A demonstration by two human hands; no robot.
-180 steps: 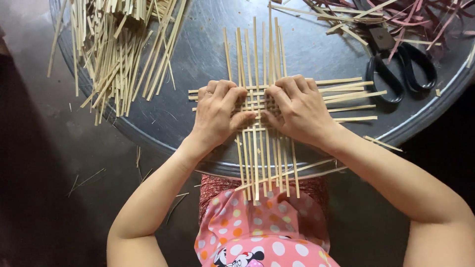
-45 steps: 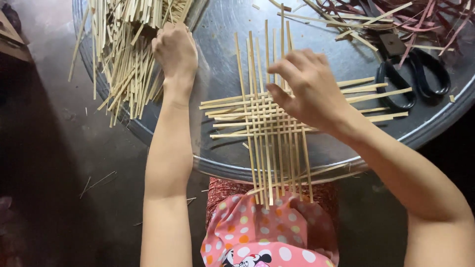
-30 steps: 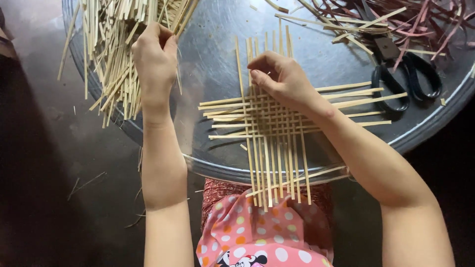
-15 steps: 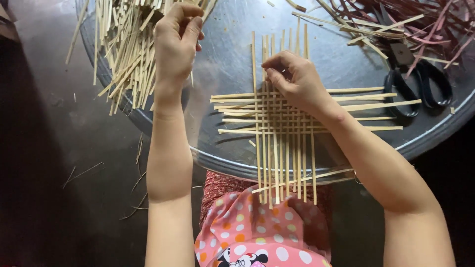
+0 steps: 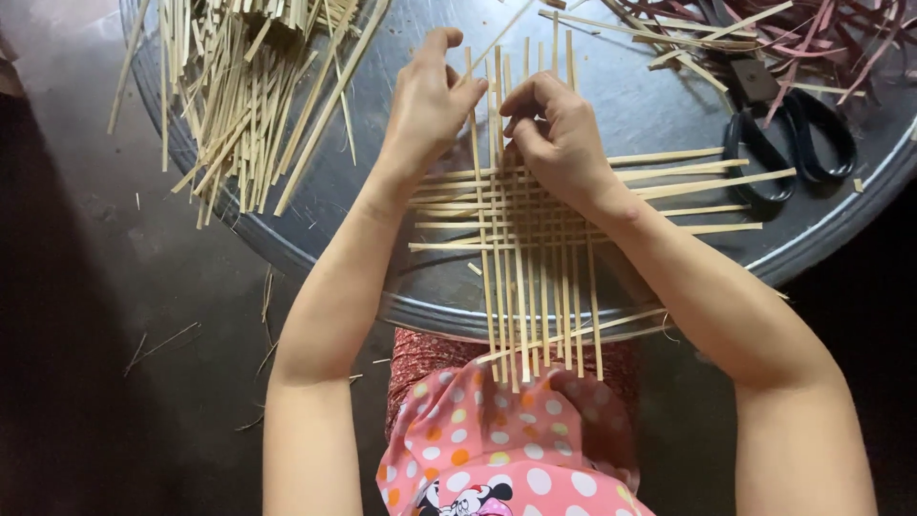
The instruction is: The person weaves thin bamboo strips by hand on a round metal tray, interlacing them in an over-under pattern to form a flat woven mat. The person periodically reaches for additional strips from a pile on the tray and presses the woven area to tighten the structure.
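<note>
Fingers of the right hand are curled down and pinched on the upper ends of the upright strips in the woven mat, near the top of the weave. Fingers of the left hand are bent over the mat's upper left corner, thumb raised, and they seem to hold a loose strip that slants up toward the top edge, though the grip itself is hard to make out. That mat of pale flat strips, crossed at right angles, lies on a round metal tray, with its lower ends hanging past the near rim over a pink dotted garment. To the left on the tray sits a heap of spare strips. At the right, well apart from the hands, lie black scissors beside a tangle of reddish strips.
</note>
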